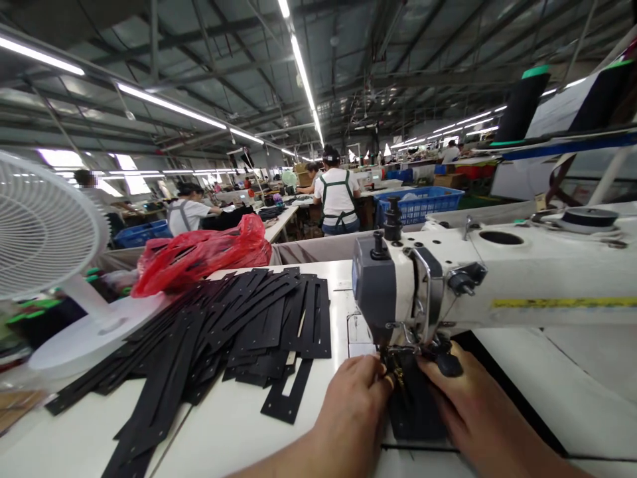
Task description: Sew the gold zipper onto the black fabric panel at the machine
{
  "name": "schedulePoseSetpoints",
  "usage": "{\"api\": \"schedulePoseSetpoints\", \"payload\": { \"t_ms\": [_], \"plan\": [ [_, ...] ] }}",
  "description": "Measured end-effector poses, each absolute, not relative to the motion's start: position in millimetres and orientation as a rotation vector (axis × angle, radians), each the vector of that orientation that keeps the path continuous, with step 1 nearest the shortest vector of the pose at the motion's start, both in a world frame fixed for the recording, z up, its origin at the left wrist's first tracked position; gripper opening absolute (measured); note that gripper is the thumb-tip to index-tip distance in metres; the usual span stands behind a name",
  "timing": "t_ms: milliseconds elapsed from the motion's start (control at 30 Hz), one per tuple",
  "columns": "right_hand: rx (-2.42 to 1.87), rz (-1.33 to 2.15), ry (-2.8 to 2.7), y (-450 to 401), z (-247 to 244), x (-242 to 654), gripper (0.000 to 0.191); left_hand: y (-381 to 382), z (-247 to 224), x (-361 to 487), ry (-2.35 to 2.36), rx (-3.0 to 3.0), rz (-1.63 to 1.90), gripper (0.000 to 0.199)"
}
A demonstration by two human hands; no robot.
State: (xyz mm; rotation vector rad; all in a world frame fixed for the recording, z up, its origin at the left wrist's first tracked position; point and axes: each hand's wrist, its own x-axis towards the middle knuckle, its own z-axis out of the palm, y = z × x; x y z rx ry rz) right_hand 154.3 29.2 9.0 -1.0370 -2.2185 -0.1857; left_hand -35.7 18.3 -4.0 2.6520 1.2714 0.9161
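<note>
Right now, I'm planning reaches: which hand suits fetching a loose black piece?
Probably the left hand, nearer the pile of black pieces; the right hand is right of the black panel.

The fan (47, 226) is cut off by the left edge, the machine (542, 279) by the right, the forearms (293, 458) by the bottom. The black piece (418, 415) is partly covered by the left hand (354, 392) and right hand (468, 395), the latter partly hidden by a knob (449, 365). Marks on the tape (557, 303) are too small to be read.
</note>
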Motion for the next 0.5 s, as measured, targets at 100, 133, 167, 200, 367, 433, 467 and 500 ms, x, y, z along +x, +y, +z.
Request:
{"api": "schedulePoseSetpoints", "payload": {
  "t_ms": [100, 133, 167, 200, 367, 433, 467, 500],
  "plan": [
    [-1.144, 0.014, -2.243, 44, 9, 150, 0.019, 14, -2, -35, 1.307, 2.671, 0.931, 0.019],
    [-1.147, 0.069, -2.254, 47, 9, 149, 0.017, 14, -2, -34, 1.319, 2.685, 0.932, 0.018],
    [-1.146, 0.115, -2.264, 49, 9, 148, 0.016, 14, -2, -34, 1.316, 2.706, 0.926, 0.017],
    [-1.138, 0.150, -2.273, 50, 10, 148, 0.016, 15, -2, -34, 1.304, 2.728, 0.921, 0.016],
    [-1.087, 0.130, -2.298, 48, 13, 148, 0.018, 18, -2, -35, 1.218, 2.840, 0.883, 0.014],
    [-1.129, 0.047, -2.304, 50, 11, 147, 0.018, 18, 0, -35, 1.225, 2.849, 0.807, 0.012],
    [-1.178, 0.005, -2.295, 53, 8, 147, 0.019, 18, 2, -36, 1.230, 2.844, 0.771, 0.011],
    [-1.237, -0.028, -2.279, 56, 5, 146, 0.020, 17, 3, -36, 1.232, 2.839, 0.741, 0.012]
  ]
}}
